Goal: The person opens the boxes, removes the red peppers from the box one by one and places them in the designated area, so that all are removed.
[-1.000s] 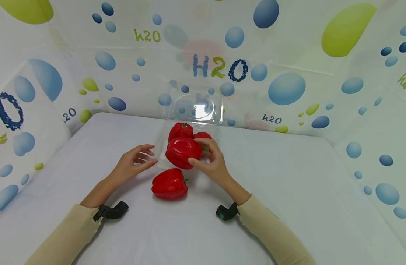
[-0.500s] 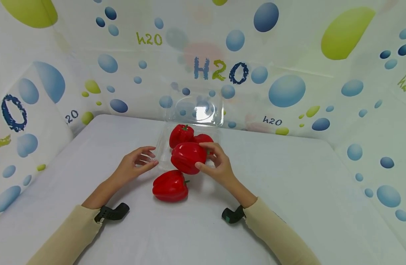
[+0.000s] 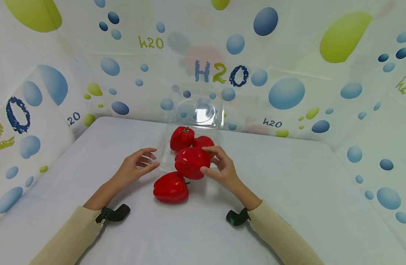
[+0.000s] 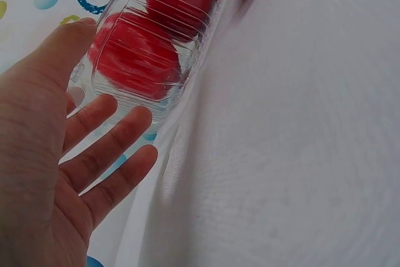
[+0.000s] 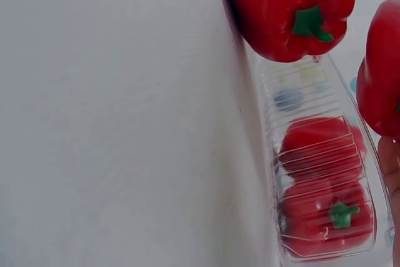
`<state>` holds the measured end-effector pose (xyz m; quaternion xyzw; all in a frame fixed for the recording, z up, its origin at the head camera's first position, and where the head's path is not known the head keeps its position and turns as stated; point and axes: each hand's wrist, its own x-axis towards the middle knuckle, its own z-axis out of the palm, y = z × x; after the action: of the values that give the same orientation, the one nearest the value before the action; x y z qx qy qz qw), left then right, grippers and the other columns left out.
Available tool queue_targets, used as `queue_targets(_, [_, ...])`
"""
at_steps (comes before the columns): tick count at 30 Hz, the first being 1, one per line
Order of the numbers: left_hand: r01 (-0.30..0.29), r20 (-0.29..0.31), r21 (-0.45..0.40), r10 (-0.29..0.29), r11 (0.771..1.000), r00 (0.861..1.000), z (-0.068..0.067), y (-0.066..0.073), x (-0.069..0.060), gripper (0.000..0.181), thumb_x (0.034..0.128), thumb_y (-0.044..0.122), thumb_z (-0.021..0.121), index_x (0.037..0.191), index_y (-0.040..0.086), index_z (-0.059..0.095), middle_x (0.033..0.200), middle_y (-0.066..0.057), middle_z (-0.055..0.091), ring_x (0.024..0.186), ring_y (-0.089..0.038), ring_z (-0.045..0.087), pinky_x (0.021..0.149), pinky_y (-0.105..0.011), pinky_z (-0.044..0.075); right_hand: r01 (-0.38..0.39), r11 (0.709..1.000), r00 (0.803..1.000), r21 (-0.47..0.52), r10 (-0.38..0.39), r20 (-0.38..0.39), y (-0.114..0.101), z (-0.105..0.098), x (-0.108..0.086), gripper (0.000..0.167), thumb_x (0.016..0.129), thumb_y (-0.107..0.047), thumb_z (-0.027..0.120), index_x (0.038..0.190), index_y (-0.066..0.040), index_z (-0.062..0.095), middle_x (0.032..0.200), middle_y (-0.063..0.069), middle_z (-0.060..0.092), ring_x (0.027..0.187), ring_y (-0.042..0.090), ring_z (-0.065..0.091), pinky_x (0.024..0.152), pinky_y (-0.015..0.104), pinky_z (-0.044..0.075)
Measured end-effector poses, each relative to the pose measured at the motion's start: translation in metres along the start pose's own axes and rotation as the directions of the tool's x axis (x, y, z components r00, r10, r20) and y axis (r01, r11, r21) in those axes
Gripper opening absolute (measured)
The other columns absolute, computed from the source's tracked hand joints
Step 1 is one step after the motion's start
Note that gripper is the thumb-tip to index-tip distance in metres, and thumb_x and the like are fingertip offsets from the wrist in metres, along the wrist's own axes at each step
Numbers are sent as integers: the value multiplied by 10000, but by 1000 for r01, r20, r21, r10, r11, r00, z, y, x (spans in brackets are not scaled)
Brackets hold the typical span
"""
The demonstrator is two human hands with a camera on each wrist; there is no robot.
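My right hand (image 3: 224,167) holds a red bell pepper (image 3: 191,163) between thumb and fingers, raised over the front of a clear plastic container (image 3: 161,154). Two more red bell peppers (image 3: 182,138) sit inside; the right wrist view shows them through the ribbed wall, one with a green stem (image 5: 342,214). At the container's left side is my left hand (image 4: 69,148), its fingers loosely spread and grasping nothing; whether they touch the wall I cannot tell. On the cloth in front lies another red bell pepper (image 3: 171,187), its stem towards the right.
The container's transparent lid (image 3: 194,110) stands raised at the back, against a patterned backdrop (image 3: 289,48) with blue and green drops. A white cloth (image 3: 272,176) covers the table. Each wrist wears a black camera (image 3: 113,213).
My right hand has drawn the held bell pepper to the right and slightly towards me, away from the peppers in the container. The left hand stays in about the same place.
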<state>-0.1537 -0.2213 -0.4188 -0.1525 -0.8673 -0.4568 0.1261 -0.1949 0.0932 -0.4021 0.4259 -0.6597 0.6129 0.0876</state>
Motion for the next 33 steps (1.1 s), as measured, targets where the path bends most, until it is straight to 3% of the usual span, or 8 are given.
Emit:
queue_targets(14, [-16,-5,16,16,1000,1000,0,-2,1,509,879,113,724,1329,-9,518,1090,-148,644,949,-289,651,785,-135,505,15,1000,999,-10,-15,30,-2,-12,-9,563,820,-152,765,1276,46,500,1267,223,520,1104,183,558,883,343,550])
queue_targets(33, [-11,-6,-12,11,1000,1000,1,-1,-1,513,868,93,730,1323,-22,523,1090,-160,643,956,-296,648,785,-143,511,-8,1000,997,3,8,78,-4,-29,-24,569,813,-138,777,1266,70,502,1251,226,524,1128,191,557,877,367,554])
